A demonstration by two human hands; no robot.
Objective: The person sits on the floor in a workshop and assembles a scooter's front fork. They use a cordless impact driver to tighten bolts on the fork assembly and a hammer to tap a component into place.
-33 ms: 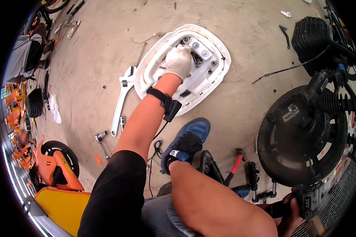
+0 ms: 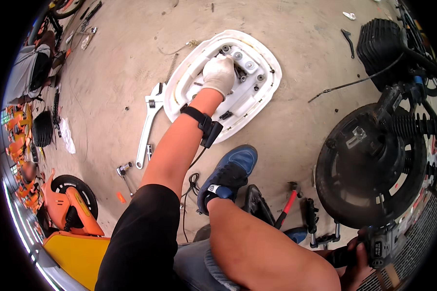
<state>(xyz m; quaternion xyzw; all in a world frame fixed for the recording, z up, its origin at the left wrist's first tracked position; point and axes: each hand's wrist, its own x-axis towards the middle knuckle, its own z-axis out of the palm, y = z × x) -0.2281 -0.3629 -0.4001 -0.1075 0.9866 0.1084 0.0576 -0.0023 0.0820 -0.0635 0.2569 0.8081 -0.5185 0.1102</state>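
Observation:
My left hand, in a pale work glove, reaches into a white plastic cover that lies on the ground like a shallow tray. Its fingers are curled down among bolts and small metal parts; the fingertips are hidden, and what they pinch does not show. Around the hand lie round fittings and a small black part. At the lower right, partly behind my leg, my right hand is closed on a grey cordless power tool.
Left of the cover lies a large adjustable wrench, with a ratchet nearer me. A red-handled hammer rests beside my blue shoe. A black wheel stands at right, an orange scooter part at left.

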